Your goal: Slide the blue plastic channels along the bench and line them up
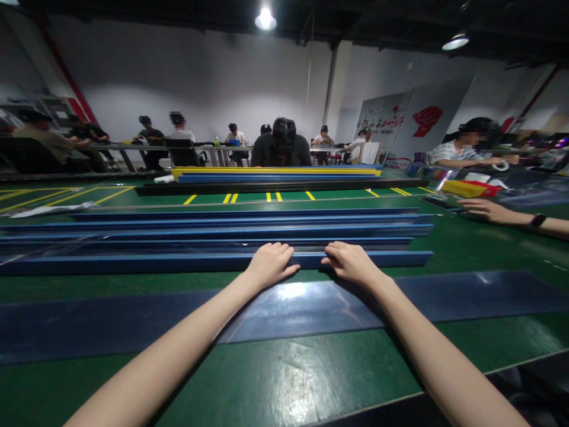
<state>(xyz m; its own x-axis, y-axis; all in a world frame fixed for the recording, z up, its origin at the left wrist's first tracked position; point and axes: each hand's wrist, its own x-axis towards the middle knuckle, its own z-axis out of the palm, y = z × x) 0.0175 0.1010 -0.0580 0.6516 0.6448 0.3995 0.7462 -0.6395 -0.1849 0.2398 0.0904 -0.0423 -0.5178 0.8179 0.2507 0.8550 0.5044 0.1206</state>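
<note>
My left hand (272,261) curls over the nearest long blue strip (133,262), fingers across its top and thumb at its front side. A short way to the right, my right hand (349,261) grips the same strip with bent fingers. The strip looks like a rail or channel profile and lies crosswise on the green table. Just beyond it rest several similar blue strips (213,229), roughly parallel. Closer to me, under my forearms, a long clear plastic sheet (306,305) lies flat and shiny.
Yellow strips (275,172) and a black strip (178,190) lie farther back on the green table (275,373). At right, another person's hand (484,209) rests by a dark phone-like object (444,205). A yellow and red packet (469,188) lies behind it. Several people sit beyond.
</note>
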